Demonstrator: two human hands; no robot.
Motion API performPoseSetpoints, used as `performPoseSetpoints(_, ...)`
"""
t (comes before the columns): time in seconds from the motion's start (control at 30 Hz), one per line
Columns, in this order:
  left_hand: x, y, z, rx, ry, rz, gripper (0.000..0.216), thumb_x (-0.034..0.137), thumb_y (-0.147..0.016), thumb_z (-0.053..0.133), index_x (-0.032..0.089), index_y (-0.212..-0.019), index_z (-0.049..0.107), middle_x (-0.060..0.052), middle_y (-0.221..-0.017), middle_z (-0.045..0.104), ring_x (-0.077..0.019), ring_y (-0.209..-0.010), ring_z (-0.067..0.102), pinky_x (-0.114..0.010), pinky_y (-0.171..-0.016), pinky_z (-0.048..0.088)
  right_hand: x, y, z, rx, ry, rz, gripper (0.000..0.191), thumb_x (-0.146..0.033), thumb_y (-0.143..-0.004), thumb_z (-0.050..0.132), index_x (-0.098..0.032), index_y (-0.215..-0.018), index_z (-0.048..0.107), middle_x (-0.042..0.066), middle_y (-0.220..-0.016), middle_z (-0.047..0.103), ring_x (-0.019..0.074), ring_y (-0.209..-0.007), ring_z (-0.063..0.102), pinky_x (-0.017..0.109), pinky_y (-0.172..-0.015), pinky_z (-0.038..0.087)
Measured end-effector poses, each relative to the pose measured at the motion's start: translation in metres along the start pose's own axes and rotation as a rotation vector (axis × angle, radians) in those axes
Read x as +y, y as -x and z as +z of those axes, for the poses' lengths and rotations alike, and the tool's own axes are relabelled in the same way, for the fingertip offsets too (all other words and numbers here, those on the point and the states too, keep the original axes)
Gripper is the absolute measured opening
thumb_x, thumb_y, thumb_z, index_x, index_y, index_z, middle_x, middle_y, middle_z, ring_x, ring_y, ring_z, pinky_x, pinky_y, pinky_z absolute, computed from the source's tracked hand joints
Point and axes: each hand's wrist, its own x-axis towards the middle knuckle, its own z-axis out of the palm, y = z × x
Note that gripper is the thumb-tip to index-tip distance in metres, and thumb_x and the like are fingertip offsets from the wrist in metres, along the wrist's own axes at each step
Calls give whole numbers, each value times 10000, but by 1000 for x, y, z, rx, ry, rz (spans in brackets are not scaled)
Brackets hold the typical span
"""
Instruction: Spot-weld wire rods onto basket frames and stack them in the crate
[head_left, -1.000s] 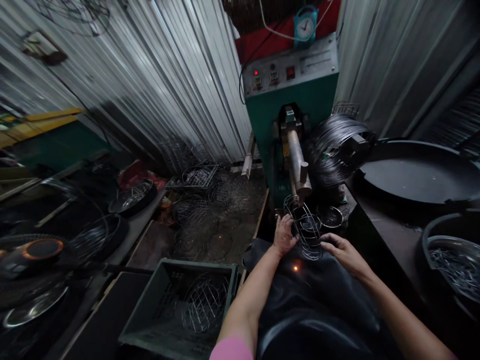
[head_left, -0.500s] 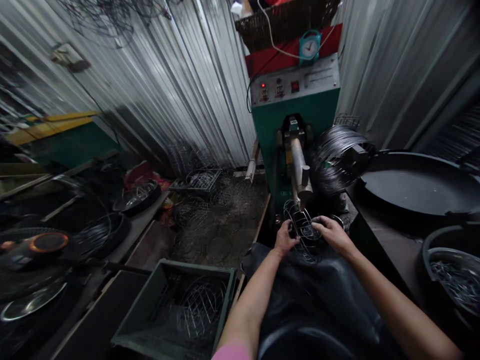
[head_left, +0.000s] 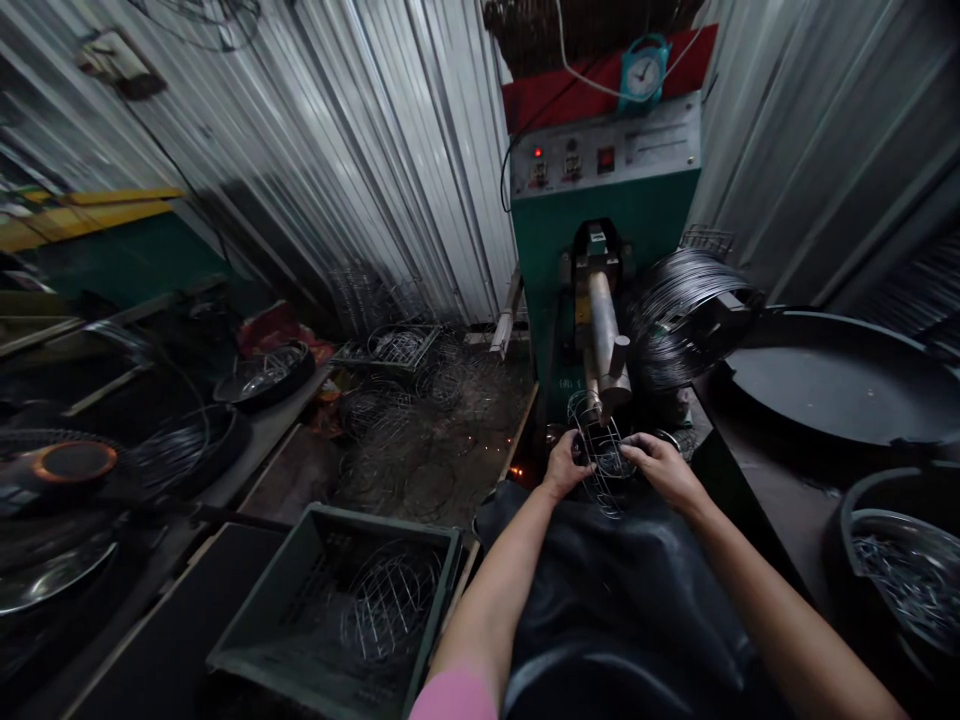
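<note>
A small wire basket (head_left: 604, 452) of thin curved metal wires is held between my two hands, under the tip of the spot welder (head_left: 604, 335). My left hand (head_left: 564, 468) pinches its left side with thumb and fingers. From the right, my right hand (head_left: 660, 462) grips the opposite side with the fingertips. The upper part of the basket is close to the welder's lower electrode; whether it touches I cannot tell. A black apron (head_left: 622, 600) covers my lap below the hands.
Left of me, a green crate (head_left: 259, 610) holds wire racks. A coil of wire (head_left: 686, 310) stands right of the welder, with a large black pan (head_left: 832, 380) beyond. A tub (head_left: 847, 530) of small metal pieces sits lower right. Sparks (head_left: 516, 471) glow on the floor.
Orange sparks have appeared on the floor left of the welder. The view has shifted slightly. Both hands keep hold of the wire basket, which has turned a little.
</note>
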Motion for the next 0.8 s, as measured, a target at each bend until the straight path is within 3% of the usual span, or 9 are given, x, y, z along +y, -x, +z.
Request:
performPoseSetpoints(0.17, 2, 1, -4, -2, 43, -9, 668, 142, -540, 731, 166, -1153, 466, -91, -1152, 535, -210, -1033, 544, -376, -869, 481, 11, 11, -2, -59, -79, 70, 418, -543, -648, 635, -186, -866, 643, 44, -822, 664, 197, -753, 594, 294, -664, 461)
performPoseSetpoints(0.33, 9, 10, -7, -21, 39, -63, 660, 166, -523, 763, 161, -1121, 484, -73, -1055, 586, -198, -967, 573, -353, -844, 494, 16, 28, -4, -101, -62, 82, 377, -535, -635, 639, -181, -765, 621, 19, -723, 638, 179, -696, 574, 290, -642, 451)
performPoseSetpoints(0.53, 6, 5, -8, -14, 158, -184, 674, 208, -502, 796, 175, -1103, 491, -69, -1054, 597, -201, -928, 588, -348, -776, 513, -1, 8, 0, -52, -51, 3, 332, -505, -640, 634, -188, -736, 620, 21, -704, 624, 178, -682, 555, 294, -651, 440)
performPoseSetpoints(0.8, 4, -1, -3, 14, 151, -178, 610, 227, -482, 820, 164, -1016, 532, -61, -958, 632, -199, -906, 596, -362, -837, 459, -3, -2, 6, 15, -98, 10, 356, -519, -638, 632, -182, -753, 624, 26, -716, 628, 167, -673, 551, 281, -632, 434)
